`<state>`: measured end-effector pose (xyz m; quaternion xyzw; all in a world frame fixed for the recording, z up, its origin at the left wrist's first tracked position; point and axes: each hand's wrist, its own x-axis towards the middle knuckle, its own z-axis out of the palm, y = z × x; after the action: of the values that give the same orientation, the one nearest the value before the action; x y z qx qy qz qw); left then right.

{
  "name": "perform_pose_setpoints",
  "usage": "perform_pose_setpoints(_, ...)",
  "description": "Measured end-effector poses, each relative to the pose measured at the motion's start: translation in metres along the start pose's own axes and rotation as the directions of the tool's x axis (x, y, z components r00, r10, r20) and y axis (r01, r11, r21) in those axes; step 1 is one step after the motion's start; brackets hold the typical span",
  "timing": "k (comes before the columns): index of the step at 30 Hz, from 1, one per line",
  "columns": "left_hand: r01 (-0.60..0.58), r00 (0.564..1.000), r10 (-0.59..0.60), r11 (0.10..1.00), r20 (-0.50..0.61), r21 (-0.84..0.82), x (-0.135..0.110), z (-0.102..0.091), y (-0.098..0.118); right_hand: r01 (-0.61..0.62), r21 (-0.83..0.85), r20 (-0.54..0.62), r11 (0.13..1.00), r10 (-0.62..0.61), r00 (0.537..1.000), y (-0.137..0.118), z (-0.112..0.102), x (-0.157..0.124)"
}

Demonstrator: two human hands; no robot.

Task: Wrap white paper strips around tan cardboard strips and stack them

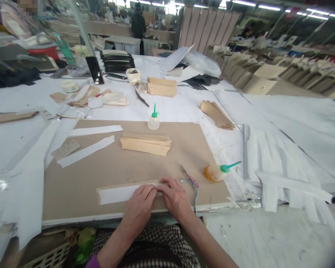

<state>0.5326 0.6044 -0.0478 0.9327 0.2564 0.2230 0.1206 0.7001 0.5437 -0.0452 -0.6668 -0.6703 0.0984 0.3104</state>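
Note:
A long white strip (115, 195) lies over a slightly larger tan strip (98, 194) at the front of the brown board. My left hand (139, 203) rests on the white strip, its fingers closed and pressed together at the edge. Right beside it, my right hand (173, 195) is closed on the strips' right part, its thumb and fingertips meeting the left hand's. The hands cover the right end of both strips. Just right of my right hand lie a thin pink-handled pointed tool (190, 176) and a blue cord (196, 193).
On the brown board (80, 193) lie a stack of tan strips (145, 144) and loose white strips (86, 150). A green-tipped bottle (153, 121) stands behind; another, with amber liquid (213, 173), lies tipped at right. White strips (279, 160) hang over the table's right edge.

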Motion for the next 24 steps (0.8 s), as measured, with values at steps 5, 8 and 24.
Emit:
perform_pose_setpoints(5, -0.052, 0.997, 0.056, 0.997, -0.061, 0.065, -0.007, 0.004, -0.007, -0.169, 0.204, 0.079, 0.964, 0.156, 0.985, -0.003, -0.007, 0.007)
perform_pose_setpoints(8, -0.054, 0.996, 0.060, 0.995, -0.066, 0.089, -0.008, 0.004, -0.007, -0.235, 0.285, 0.137, 0.929, 0.203, 0.969, -0.004, -0.008, 0.014)
perform_pose_setpoints(24, -0.090, 0.996, 0.089, 0.990, 0.009, 0.110, -0.013, 0.006, -0.010, -0.079, 0.170, -0.060, 0.982, 0.090, 0.994, -0.013, -0.032, -0.038)
